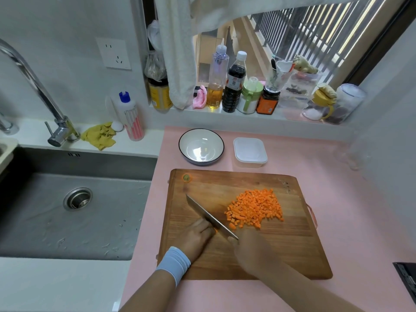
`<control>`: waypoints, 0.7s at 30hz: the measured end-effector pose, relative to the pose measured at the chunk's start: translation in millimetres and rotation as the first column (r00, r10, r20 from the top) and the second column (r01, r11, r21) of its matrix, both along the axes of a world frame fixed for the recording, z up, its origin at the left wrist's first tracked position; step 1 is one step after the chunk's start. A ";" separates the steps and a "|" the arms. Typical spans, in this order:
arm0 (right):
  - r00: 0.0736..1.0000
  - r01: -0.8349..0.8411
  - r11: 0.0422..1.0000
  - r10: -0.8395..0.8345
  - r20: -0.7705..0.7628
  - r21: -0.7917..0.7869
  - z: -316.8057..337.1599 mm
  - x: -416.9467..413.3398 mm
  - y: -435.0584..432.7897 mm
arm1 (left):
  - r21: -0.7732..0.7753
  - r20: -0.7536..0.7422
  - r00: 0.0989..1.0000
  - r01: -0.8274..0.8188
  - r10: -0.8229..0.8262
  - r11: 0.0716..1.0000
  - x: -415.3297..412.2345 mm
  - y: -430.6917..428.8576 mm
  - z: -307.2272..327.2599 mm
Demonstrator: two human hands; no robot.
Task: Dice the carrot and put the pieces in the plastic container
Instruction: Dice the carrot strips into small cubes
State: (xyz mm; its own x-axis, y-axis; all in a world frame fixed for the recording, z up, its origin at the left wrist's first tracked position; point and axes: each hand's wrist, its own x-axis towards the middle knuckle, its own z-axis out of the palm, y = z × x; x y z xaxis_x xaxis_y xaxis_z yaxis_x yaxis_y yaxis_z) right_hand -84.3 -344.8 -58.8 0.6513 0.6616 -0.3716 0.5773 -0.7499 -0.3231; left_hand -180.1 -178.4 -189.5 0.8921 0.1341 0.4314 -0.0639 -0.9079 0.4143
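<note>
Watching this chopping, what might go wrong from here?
1. The left hand holds only a tiny carrot stub right against the knife, which the right hand grips; the left fingers could get nicked.
2. The plastic container looks lidded and sits beyond the cutting board, so the diced carrot pile may spill onto the pink counter during transfer.

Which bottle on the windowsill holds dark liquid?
The white-capped bottle, standing between the clear bottle of yellow oil and the green-lidded jar. Its liquid is nearly black; the oil bottle's is pale yellow.
</note>
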 end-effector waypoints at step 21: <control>0.992 0.032 0.999 -0.035 -0.124 -0.029 -8.4 8.3 30.6 | -0.064 -0.170 0.978 -0.131 0.118 0.989 -4.9 -3.7 -5.0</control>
State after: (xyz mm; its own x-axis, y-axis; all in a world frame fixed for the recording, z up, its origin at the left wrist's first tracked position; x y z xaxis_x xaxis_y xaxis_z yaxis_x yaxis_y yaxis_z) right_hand -76.1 -314.3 -67.2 0.6205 0.6285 -0.4691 0.5079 -0.7778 -0.3702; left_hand -185.0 -182.1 -194.5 0.9247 0.2745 0.2638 0.1226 -0.8708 0.4761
